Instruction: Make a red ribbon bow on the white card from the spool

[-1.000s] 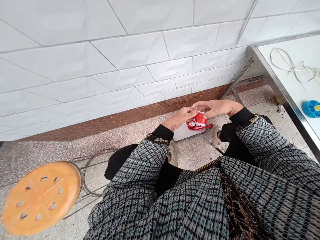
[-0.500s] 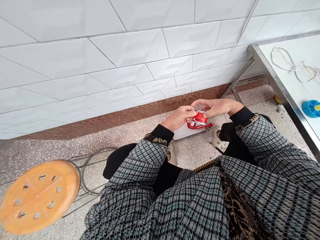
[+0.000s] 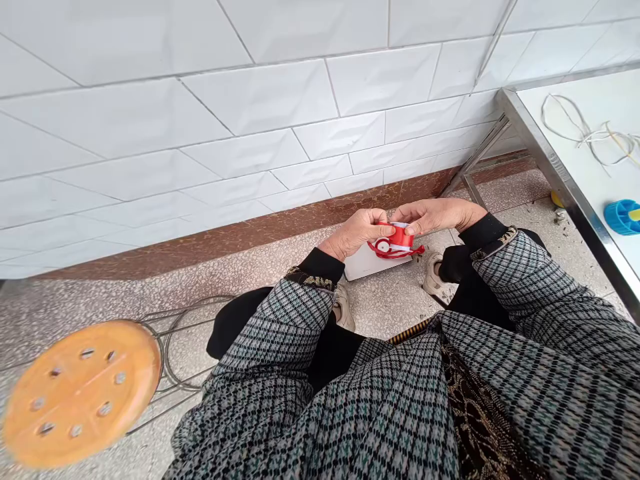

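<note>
Both hands meet over my knees around a small red-and-white piece with thin red cords looping from it. My left hand pinches its left side with curled fingers. My right hand grips its top and right side, fingers bent over it. Under the hands, on the speckled floor between my shoes, lies a white flat box.
An orange round stool with a wire frame stands at the lower left. A steel-edged white table at the right carries loose white cords and a blue round lid. A white tiled wall rises close ahead.
The red piece has been turned and lowered slightly between my fingers, so a white round face now shows on its left. Both hands stay closed on it.
</note>
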